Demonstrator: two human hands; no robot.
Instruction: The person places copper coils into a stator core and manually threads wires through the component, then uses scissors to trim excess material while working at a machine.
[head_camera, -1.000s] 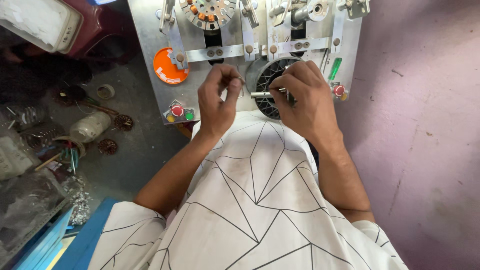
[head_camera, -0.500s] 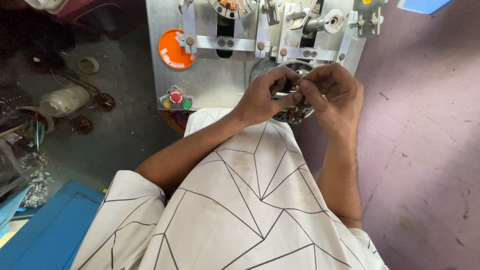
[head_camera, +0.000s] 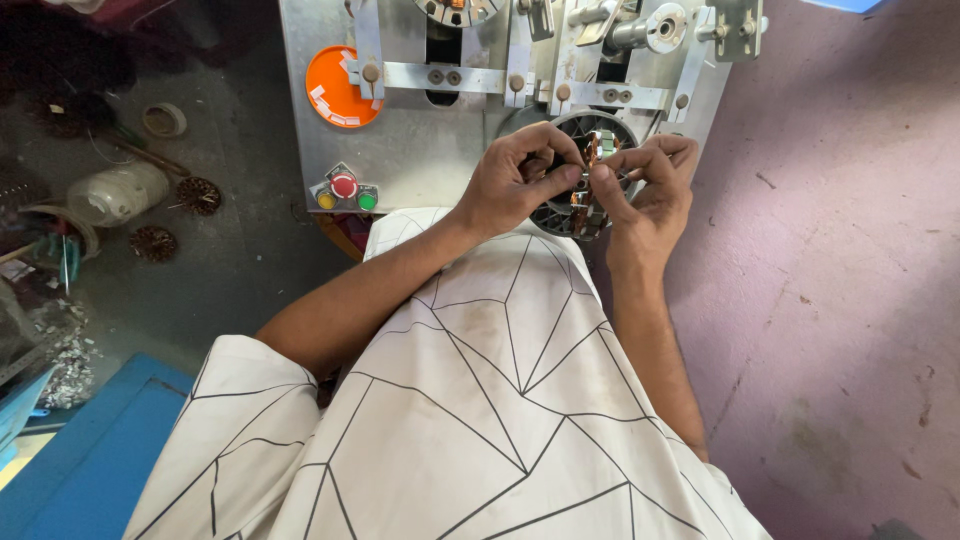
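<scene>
A round dark stator (head_camera: 604, 124) with copper windings (head_camera: 589, 152) sits on the front of a grey metal machine (head_camera: 430, 150). My left hand (head_camera: 515, 180) reaches in from the left, thumb and fingers pinched on the copper winding at the stator's middle. From the right, my right hand (head_camera: 652, 195) pinches the same winding, its fingertips touching those of the left. The hands hide the stator's lower half. My white patterned shirt (head_camera: 480, 400) fills the bottom of the view.
The machine carries an orange disc (head_camera: 340, 85) and red, yellow and green buttons (head_camera: 343, 190). On the dark floor to the left lie a plastic bottle (head_camera: 120, 192) and small wound coils (head_camera: 198, 194). A blue box (head_camera: 90, 460) is at lower left, a purple surface (head_camera: 850, 280) at right.
My hands were apart, the right one holding a thin rod. They have come together on the stator's winding, and the view has shifted left and down.
</scene>
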